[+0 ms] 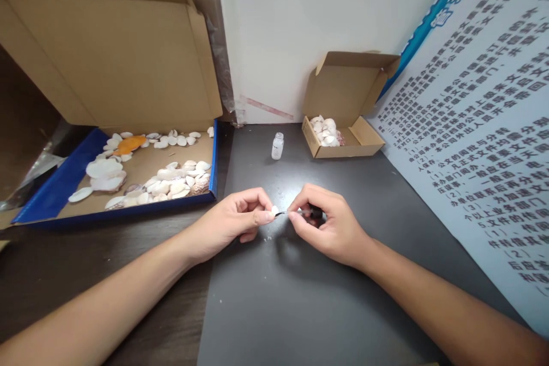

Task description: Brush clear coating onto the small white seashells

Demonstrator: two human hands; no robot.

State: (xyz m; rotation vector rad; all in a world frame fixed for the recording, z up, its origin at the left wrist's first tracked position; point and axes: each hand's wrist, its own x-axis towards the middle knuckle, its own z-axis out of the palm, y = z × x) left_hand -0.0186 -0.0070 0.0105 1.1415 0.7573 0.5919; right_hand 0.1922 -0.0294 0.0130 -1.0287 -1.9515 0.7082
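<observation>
My left hand [240,218] pinches a small white shell [274,210] between thumb and fingertips just above the dark mat [300,297]. My right hand [326,226] grips a thin black brush [302,213] whose tip touches the shell. A small clear bottle [277,146] stands open on the mat beyond my hands. To the left lies a large open cardboard box [128,183] with a blue rim, holding several white shells and one orange shell [130,144].
A small open cardboard box [343,137] with several shells sits at the back right against the white wall [300,23]. A printed poster [484,143] leans along the right side. Dark wooden table [107,251] shows at the left.
</observation>
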